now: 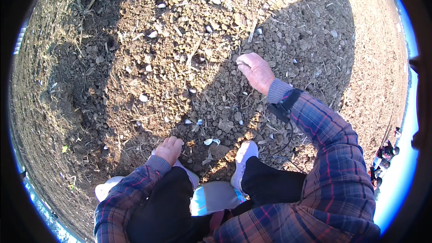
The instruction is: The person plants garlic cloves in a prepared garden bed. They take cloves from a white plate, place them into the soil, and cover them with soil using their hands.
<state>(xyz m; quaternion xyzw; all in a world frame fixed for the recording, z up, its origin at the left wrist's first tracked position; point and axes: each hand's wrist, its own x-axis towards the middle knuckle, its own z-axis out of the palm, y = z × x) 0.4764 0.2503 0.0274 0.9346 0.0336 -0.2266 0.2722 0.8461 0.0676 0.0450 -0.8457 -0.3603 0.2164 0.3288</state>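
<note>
My right hand (255, 71) reaches out over the shaded soil, its fingers bent down at the ground; whether something is between the fingertips is hidden. My left hand (169, 149) is curled near my left shoe, and its palm side cannot be seen. Pale cloves, apparently garlic, lie scattered over the loose brown soil (222, 98), among them a clove (143, 98) in the sunlight and a clove (245, 93) just below my right hand. Between my shoes lies a split white clove or piece of skin (212, 141).
My white shoes (244, 157) stand apart on the soil, with a grey and blue padded thing (217, 195) between my legs. A white object (107, 188) is beside my left sleeve. Dry stalks (253, 29) litter the ground. Several people (384, 158) are far off at right.
</note>
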